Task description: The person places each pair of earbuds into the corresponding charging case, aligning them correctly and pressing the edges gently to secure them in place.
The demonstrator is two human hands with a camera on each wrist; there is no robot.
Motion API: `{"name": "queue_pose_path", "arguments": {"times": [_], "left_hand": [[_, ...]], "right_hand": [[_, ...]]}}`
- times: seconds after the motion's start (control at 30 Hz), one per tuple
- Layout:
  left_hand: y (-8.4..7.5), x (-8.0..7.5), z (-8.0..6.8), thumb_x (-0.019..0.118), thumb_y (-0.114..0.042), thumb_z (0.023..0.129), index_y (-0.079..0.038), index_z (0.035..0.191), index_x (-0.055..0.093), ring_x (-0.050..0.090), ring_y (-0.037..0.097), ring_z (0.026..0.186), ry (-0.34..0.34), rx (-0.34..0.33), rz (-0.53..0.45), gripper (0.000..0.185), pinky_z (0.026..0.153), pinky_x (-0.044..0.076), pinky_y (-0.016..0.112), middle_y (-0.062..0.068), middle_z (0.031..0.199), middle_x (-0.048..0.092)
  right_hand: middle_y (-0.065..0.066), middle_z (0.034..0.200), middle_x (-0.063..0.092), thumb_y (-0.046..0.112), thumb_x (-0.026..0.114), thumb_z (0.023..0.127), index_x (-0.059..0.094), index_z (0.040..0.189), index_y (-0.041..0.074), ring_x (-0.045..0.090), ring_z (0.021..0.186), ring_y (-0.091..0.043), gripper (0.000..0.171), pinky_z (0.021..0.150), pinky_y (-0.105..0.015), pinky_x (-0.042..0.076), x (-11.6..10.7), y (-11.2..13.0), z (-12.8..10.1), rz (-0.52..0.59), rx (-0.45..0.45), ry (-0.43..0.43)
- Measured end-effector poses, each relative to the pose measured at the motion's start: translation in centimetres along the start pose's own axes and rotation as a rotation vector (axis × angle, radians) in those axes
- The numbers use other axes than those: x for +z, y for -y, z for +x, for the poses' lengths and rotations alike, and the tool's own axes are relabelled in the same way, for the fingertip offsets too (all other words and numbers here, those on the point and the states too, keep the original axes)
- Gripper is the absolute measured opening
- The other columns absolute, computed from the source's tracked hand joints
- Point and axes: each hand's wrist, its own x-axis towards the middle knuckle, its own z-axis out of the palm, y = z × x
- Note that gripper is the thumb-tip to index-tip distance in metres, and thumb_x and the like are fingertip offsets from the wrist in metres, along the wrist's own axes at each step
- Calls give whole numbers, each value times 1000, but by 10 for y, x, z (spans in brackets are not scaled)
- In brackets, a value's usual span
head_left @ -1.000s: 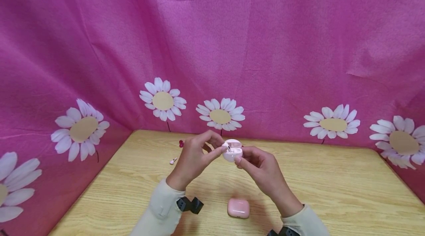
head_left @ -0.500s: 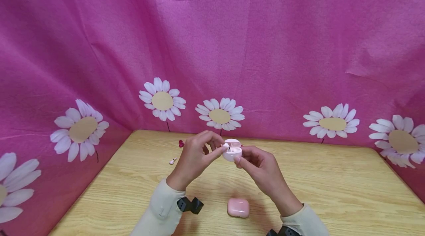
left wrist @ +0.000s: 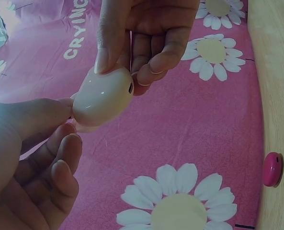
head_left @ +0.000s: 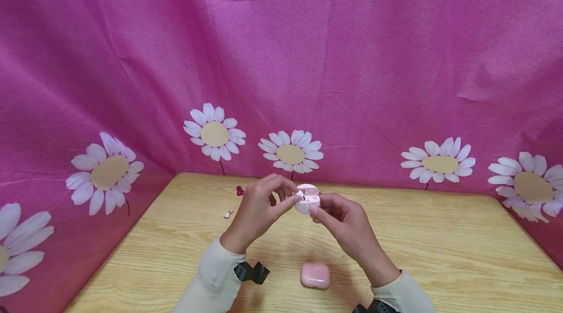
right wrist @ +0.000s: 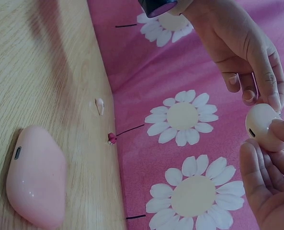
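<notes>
A white earbud case (head_left: 309,207), its lid flipped up, hangs over the table. My right hand (head_left: 353,229) grips it from the right, thumb on the front; in the left wrist view the thumb lies along the glossy case (left wrist: 103,98). From the other side my left hand (head_left: 259,208) pinches a white earbud (head_left: 300,195) between thumb and forefinger, right at the case's left opening. The case body hides the earbud in both wrist views. A second white earbud (head_left: 228,213) lies on the table to the left of my left wrist.
A closed pink earbud case (head_left: 315,275) lies on the wooden table (head_left: 457,249) near me. Magenta earbuds (head_left: 240,190) lie at the back left, by the flowered curtain (head_left: 352,83). A magenta case (left wrist: 273,169) shows on the table in the left wrist view.
Both hands stay almost still around the white case. The pinched earbud tilts very slightly in the case's opening.
</notes>
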Motion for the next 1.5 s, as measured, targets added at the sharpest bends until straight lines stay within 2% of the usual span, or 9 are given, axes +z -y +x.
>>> {"name": "queue_pose_path", "arguments": {"times": [0.6,1.13,1.5], "left_hand": [[0,-1,0,76,-15,84,-17,90,70,53,5,70,23,12,6,9,56,47,22,-11,79,58],[-1,-1,-1,75,-14,84,-16,90,70,53,4,72,32,-5,19,8,56,48,22,-11,81,59],[1,-1,0,76,-15,84,-17,92,71,54,4,73,33,-12,12,9,57,48,22,-12,82,60]], "right_hand": [[-12,83,67,6,69,88,68,107,-1,64,71,-12,19,68,-32,57,1,0,1,-1,17,1],[-13,81,67,5,68,89,68,106,-3,64,71,-11,19,66,-30,56,0,0,0,-7,-11,-7],[-14,82,68,6,69,88,68,107,-2,64,71,-11,20,66,-29,56,-1,0,0,-1,8,-23]]}}
